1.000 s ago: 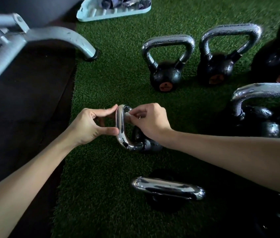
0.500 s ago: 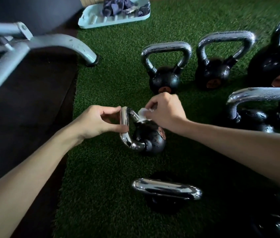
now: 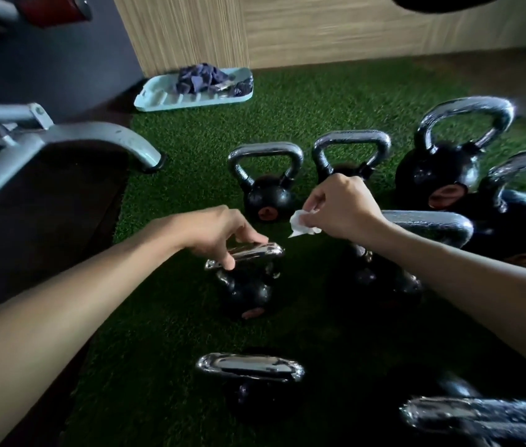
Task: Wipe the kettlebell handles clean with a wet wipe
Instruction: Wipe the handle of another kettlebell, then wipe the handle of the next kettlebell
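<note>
Left grip (image 3: 213,230) curled on kettlebell handle (image 3: 255,251); right grip (image 3: 342,208) pinches wet wipe (image 3: 300,224), apart. Best: wrap wipe round handle, rub underside too.

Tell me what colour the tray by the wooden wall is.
Pale turquoise; the tray shows best, and only, in the head view.

Kettlebell handle (image 3: 256,251): polished chrome, glossy. Body (image 3: 242,291): black, slight sheen. Wet wipe (image 3: 298,222): white, crumpled. Turf floor (image 3: 190,175): rough. Tray (image 3: 158,98) at 11 o'clock: pale smooth plastic.
</note>
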The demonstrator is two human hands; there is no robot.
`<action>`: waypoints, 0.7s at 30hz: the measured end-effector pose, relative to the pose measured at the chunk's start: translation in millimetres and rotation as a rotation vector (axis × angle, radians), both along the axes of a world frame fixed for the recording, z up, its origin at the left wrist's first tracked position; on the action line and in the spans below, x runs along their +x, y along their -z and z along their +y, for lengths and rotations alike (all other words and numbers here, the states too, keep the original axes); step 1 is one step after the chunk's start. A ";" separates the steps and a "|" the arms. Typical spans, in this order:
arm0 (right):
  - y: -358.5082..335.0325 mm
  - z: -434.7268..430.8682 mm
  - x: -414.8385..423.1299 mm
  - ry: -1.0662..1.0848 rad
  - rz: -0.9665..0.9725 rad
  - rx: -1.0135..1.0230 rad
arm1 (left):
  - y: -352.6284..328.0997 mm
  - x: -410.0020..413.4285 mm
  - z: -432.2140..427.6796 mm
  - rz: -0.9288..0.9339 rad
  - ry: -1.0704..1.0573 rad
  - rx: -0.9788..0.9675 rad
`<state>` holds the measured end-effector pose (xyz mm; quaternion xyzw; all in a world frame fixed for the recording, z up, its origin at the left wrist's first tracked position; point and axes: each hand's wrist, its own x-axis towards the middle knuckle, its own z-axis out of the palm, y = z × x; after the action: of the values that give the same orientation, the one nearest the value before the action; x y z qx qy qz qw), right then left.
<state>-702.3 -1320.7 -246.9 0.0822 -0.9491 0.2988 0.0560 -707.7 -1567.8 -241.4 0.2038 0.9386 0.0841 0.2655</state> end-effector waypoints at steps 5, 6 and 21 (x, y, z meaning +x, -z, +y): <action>-0.8 4.9 7.9 -0.049 -0.033 -0.017 | -2.3 18.8 -13.8 0.055 -0.034 0.015; 0.3 3.9 9.0 -0.059 -0.040 -0.018 | -1.9 20.8 -12.8 0.065 -0.028 0.016; 5.9 8.8 -13.2 -0.147 -0.015 -0.132 | -37.4 7.6 17.5 0.142 -0.053 -0.194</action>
<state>-715.5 -1311.9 -252.9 0.1456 -0.9192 0.3644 0.0323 -700.1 -1550.4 -204.1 0.1578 0.9638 -0.0149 0.2146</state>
